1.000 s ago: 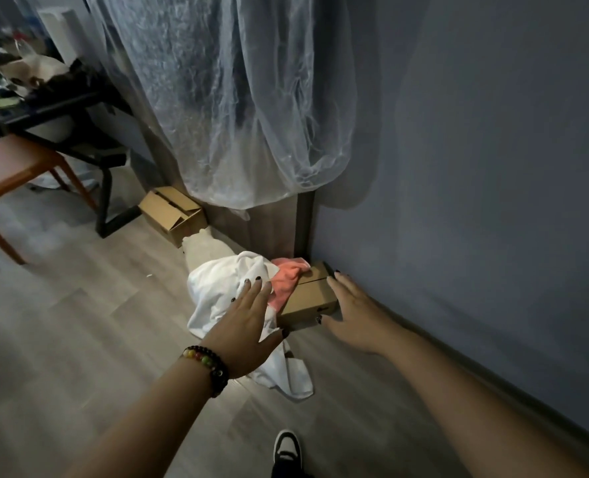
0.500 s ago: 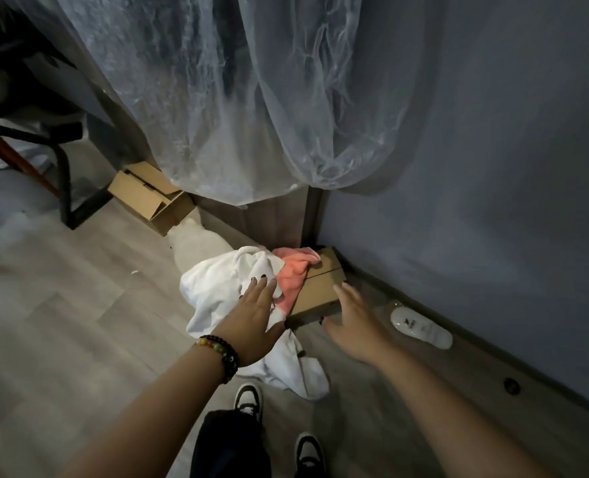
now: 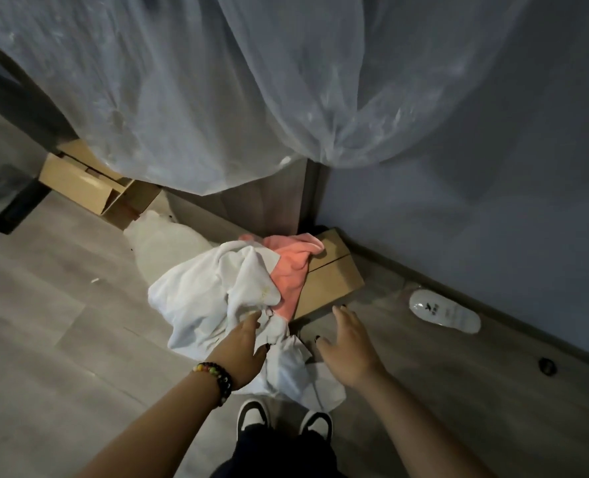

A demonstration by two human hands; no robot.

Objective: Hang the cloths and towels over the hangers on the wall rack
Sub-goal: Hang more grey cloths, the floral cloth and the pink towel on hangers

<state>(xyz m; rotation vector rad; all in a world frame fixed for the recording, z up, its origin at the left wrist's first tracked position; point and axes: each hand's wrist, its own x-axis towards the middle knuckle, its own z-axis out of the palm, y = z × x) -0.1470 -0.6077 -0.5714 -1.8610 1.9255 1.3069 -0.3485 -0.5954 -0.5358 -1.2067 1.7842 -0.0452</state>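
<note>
A crumpled white cloth point(image 3: 210, 294) lies in a heap on the floor, spilling toward my shoes. A coral-pink towel point(image 3: 291, 270) lies under its right side, draped over a flat cardboard box point(image 3: 334, 281) in the wall corner. My left hand point(image 3: 241, 350), with a bead bracelet at the wrist, rests on the near part of the white cloth; its fingertips sink into the folds. My right hand point(image 3: 348, 339) hovers with spread fingers over the floor just in front of the box and holds nothing. No rack or hangers are in view.
A clear plastic sheet point(image 3: 217, 98) hangs down from above. An open cardboard box point(image 3: 79, 181) and a pale bag point(image 3: 169, 243) lie to the left, beside a black table leg point(image 3: 17, 201). A white bottle point(image 3: 444, 310) lies by the grey wall point(image 3: 475, 167).
The view has dropped closer to the floor. My left hand slid from the top of the white cloth to its near part. My right hand drew back off the box.
</note>
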